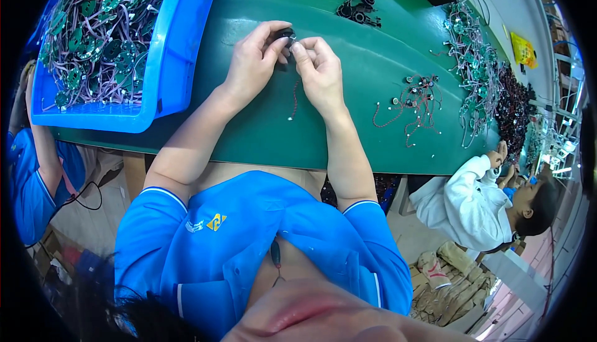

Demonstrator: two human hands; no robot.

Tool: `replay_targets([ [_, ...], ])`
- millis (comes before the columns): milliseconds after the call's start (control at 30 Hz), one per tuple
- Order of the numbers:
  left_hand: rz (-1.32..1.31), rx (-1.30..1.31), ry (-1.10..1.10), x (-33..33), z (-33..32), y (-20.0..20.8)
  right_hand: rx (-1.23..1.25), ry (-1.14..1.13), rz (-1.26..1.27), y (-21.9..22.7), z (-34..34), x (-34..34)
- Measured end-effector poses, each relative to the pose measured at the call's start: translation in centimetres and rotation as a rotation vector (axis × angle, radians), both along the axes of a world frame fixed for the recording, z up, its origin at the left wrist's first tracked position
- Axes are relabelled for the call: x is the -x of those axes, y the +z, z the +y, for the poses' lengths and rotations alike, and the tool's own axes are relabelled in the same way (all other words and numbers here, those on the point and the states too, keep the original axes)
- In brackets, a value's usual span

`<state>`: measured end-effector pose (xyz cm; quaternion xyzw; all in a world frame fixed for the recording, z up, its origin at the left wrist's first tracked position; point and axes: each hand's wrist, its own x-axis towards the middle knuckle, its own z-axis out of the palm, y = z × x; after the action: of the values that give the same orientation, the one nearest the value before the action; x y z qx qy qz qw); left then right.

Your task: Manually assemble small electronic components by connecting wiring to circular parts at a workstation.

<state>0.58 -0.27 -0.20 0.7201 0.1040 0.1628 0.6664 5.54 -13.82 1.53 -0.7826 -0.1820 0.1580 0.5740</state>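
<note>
My left hand (254,56) is closed around a small black plastic part (285,33), held a little above the green table. Right beside it, my right hand (320,74) pinches at the part's edge with thumb and forefinger. From between the hands a thin red-and-black twisted wire (295,98) hangs down, ending in a tiny white connector. Whatever sits at the wire's upper end is hidden by my fingertips. To the right of my hands lies a loose cluster of small round metal components (410,93) with the same kind of twisted wires.
A blue bin (149,102) full of wired green circuit boards stands at the left. More black plastic parts (359,3) lie at the table's far side. Wired boards (472,68) are heaped along the right. Co-workers sit on both sides, one in a white top (463,199).
</note>
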Motion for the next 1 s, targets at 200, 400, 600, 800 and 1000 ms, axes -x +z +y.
replay_targets([
  [200,-0.058,0.035,0.014,0.1,-0.4,0.3,-0.041,-0.037,-0.155,-0.3,0.3,0.4],
  [400,-0.089,0.062,-0.011,0.2,-0.5,0.2,-0.069,-0.063,-0.293,-1.4,0.4,0.4],
  [600,-0.119,0.087,-0.023,-0.1,-0.2,0.0,0.001,-0.009,-0.274,-1.1,0.2,0.3],
  [800,-0.049,0.155,-0.046,-0.1,0.0,0.1,-0.007,-0.009,-0.252,-1.5,0.5,0.4],
  [1000,-0.081,0.056,0.016,-0.2,-0.1,-0.5,0.066,0.019,-0.376,-1.4,0.7,0.7],
])
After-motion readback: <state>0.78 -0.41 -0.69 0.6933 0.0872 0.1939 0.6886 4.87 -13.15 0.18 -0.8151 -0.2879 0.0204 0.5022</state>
